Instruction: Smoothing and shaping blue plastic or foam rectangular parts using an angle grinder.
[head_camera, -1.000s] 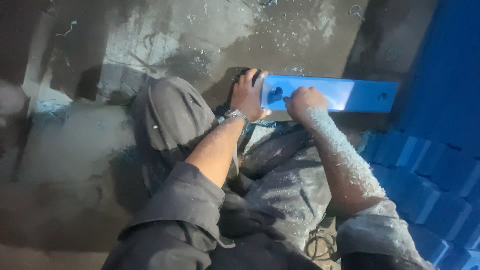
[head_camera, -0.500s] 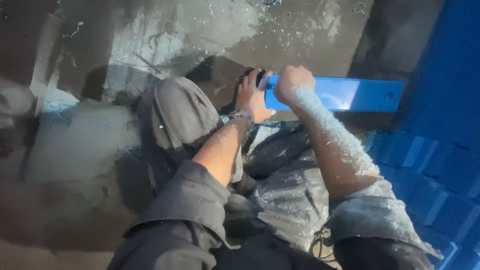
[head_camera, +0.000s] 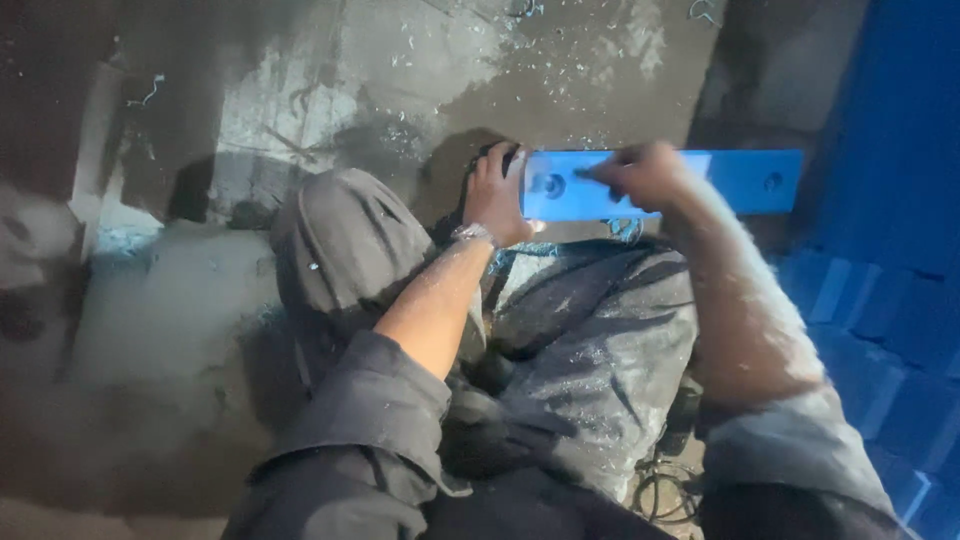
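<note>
Blue plastic, a long flat bar (head_camera: 735, 180) with a round hole near each end, lies across the person's lap at the far edge of the knees, over a grey concrete floor (head_camera: 420, 70) littered with pale shavings (head_camera: 600, 40). The left hand (head_camera: 497, 195) is curled about the bar's left end, fingers wrapped over the top edge and thumb side toward the body, a bracelet (head_camera: 472, 233) at the wrist; it appears to pin the bar in place, and a dark object partly shows behind the fingers, too hidden to identify. The right hand (head_camera: 640, 172) rests on the face of the bar just right of the left-hand hole (head_camera: 550, 185), closed loosely with fingertips pointing toward that hole; it is blurred, so whether it pinches a small tool or only presses the surface cannot be told. The right forearm (head_camera: 745, 300) and the grey trousers (head_camera: 590, 340) are dusted with fine white chips. Stacked blue pieces (head_camera: 880, 300) stand at the right. Risks, as judged from this arrangement: the bar is supported only by the lap and one hand, so a push near the hole could tip or slide it off the knee; the loose chips on skin and cloth could be rubbed into the hand or carried to the eyes; fingers close to the hole lie in the path of whatever works its edge; a cable (head_camera: 660, 490) coiled by the thigh could snag.
</note>
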